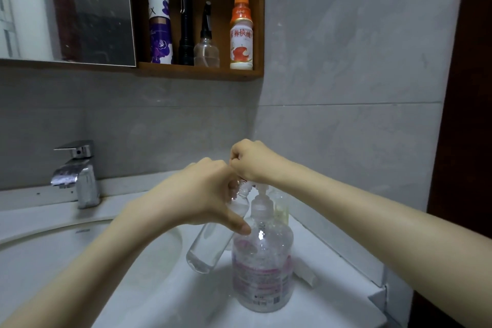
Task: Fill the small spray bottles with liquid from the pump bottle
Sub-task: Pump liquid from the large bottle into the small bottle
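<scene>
The clear, pink-labelled pump bottle (262, 269) stands on the white counter (186, 301). A small clear bottle (210, 245) leans tilted against its left side, neck raised to the pump's spout. The left hand (202, 194) grips this bottle's upper body. Above, the right hand (250, 160) curls tightly over the pump head.
</scene>
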Tool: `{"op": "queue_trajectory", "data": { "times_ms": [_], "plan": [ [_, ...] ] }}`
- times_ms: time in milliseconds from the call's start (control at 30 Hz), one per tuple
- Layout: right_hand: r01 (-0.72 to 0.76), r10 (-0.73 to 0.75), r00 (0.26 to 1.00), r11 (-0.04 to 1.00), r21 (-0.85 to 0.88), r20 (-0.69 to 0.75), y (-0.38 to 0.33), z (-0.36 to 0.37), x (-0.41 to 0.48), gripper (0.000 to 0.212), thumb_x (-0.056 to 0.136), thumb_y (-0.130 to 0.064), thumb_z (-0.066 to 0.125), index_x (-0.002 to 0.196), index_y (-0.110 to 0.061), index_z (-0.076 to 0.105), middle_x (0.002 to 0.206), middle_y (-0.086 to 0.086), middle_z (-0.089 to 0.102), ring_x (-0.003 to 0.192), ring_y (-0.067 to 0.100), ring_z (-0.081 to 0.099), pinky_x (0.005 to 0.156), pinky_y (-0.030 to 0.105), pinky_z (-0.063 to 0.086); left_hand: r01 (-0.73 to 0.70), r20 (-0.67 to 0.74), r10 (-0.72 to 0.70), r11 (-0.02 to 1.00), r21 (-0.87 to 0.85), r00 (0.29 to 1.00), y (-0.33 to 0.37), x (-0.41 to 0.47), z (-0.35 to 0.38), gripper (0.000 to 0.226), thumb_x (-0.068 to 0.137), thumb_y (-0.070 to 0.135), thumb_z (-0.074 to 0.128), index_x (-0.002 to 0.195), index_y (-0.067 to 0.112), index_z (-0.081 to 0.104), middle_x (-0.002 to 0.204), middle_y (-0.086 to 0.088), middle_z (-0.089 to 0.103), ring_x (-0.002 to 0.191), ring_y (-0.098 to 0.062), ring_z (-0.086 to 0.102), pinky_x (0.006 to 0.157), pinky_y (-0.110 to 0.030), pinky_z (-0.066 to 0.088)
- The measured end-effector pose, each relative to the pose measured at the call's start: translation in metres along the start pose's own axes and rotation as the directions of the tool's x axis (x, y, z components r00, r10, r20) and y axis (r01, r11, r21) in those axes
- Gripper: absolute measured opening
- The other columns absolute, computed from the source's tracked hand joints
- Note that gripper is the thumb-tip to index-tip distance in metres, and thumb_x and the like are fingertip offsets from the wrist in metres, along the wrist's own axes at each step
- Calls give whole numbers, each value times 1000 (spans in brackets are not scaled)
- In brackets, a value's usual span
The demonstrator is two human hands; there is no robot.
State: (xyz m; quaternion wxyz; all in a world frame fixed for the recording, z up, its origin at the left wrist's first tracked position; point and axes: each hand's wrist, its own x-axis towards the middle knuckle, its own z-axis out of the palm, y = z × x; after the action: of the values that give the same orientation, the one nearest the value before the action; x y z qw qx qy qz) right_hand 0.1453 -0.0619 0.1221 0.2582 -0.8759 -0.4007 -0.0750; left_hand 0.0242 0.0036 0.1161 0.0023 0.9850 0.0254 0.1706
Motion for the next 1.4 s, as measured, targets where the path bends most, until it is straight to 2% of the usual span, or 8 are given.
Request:
{"op": "queue_trajectory", "data": {
  "times_ms": [200,300,467,600,833,1067,1200,1400],
  "plan": [
    [-44,44,999,999,-9,31,3,2,1,11,88,-11,45,83,-11,55,103,18,63,91,33,62,55,27,40,8,-7,-8,1000,16,1000,-1,1,1,55,59,55,79,89,12,63,89,-2,68,84,-18,58,72,-33,46],
    [-54,54,998,999,-6,25,4,2,0,12,89,-12,45,87,-10,57,105,18,62,91,34,61,62,27,41,6,-4,-6,1000,14,1000,-1,1,1,53,59,56,78,89,16,63,88,2,67,84,-15,57,72,-31,46],
    [-111,117,988,992,-56,104,6,8,-4,12,91,-12,46,95,-9,57,95,14,58,64,28,54,49,26,38,6,28,-7,1000,29,1000,-1,1,4,56,59,55,79,93,14,63,88,-2,67,82,-18,59,69,-31,46],
    [-121,137,979,987,-109,151,5,7,-6,18,91,-11,47,102,-7,60,103,17,61,72,29,55,47,24,37,0,34,-1,1000,22,999,0,0,6,55,61,54,79,95,13,63,94,-3,68,88,-20,59,76,-35,47],
    [-24,19,998,997,-76,-59,-5,-5,-16,11,87,-13,40,83,-18,49,107,17,62,80,30,48,70,31,38,10,-8,-10,1000,13,1000,0,-1,5,57,60,53,79,89,7,61,95,-9,67,80,-21,53,66,-36,42],
    [-57,56,998,998,-41,-29,-1,-4,-7,10,86,-13,43,84,-14,52,105,16,61,88,34,58,79,37,49,11,-10,-10,1000,13,1000,-1,0,0,54,59,54,79,87,11,61,93,-5,67,85,-21,57,69,-37,45],
    [-98,98,995,995,-31,-7,2,-1,-4,10,85,-13,43,87,-14,53,109,16,61,83,30,52,76,34,45,7,-11,-6,1000,25,1000,-1,1,-1,53,60,54,79,88,12,60,91,-3,67,85,-20,57,68,-33,43],
    [-107,110,994,989,-105,20,4,6,-10,24,87,-11,44,108,-10,57,118,13,57,87,32,52,78,36,44,28,38,-29,999,36,999,-2,-1,5,56,60,54,79,91,11,62,94,-4,67,89,-21,57,71,-36,46]
  ]
}}
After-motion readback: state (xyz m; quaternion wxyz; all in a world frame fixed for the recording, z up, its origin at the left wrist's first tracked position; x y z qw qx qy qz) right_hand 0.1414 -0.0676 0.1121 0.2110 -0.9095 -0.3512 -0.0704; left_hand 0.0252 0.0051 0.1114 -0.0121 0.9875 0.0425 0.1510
